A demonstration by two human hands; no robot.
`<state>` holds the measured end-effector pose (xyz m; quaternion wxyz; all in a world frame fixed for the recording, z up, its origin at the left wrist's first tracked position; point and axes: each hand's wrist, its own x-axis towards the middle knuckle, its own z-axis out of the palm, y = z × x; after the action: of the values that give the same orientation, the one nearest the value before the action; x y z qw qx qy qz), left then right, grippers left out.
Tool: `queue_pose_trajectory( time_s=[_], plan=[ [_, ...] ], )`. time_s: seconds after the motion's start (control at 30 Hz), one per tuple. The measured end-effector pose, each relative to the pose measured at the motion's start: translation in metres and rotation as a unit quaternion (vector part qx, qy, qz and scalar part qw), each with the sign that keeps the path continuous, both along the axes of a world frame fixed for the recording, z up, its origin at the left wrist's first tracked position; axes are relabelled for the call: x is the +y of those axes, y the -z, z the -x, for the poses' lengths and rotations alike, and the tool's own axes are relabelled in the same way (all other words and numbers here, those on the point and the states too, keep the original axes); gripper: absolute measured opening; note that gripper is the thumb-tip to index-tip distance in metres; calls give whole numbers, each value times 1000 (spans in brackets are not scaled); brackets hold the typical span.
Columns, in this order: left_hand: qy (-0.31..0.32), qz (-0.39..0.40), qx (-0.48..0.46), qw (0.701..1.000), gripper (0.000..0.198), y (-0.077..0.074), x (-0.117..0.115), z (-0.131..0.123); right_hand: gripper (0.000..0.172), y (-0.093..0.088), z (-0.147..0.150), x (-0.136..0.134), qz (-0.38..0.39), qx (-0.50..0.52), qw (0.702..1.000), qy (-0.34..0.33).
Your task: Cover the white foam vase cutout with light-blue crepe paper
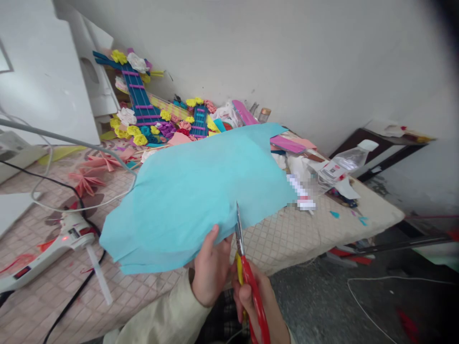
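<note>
A large light-blue sheet of crepe paper or thin cloth point(193, 186) spreads over the middle of the table, apparently in more than one layer at its lower left. My left hand point(212, 267) pinches its near edge, thumb on top and fingers beneath. Just to the right, my right hand point(256, 291) is wrapped round the red and yellow handles of a pair of scissors point(252, 286). The blades point away from me at the sheet's near edge, one blade lying over the blue surface. The lower blade is mostly hidden by the sheet.
A glue gun point(68, 236) with a lit red light lies at left among cables. Paper flowers and blue ladder-like crafts point(141, 98) stand against the wall. A clear plastic bottle point(346, 165) lies at right, by the table's edge. Pink folded paper point(88, 179) sits behind the glue gun.
</note>
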<state>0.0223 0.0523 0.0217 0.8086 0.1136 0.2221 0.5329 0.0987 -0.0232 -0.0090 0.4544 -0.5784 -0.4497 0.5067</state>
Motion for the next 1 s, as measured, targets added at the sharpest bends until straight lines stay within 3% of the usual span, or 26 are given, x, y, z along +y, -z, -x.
queue_pose_trajectory(
  time_s=[0.4, 0.7, 1.0],
  plan=[
    [-76, -8, -24, 997, 45, 3, 4, 0, 62, 16, 0, -2, 86, 78, 993, 37],
    [-88, -4, -35, 996, 47, 6, 3, -1, 60, 0, -4, -1, 8, 28, 999, 18],
    [-79, -1, -10, 997, 43, 4, 2, 1, 56, 17, -6, -3, 43, 90, 994, 32]
  ],
)
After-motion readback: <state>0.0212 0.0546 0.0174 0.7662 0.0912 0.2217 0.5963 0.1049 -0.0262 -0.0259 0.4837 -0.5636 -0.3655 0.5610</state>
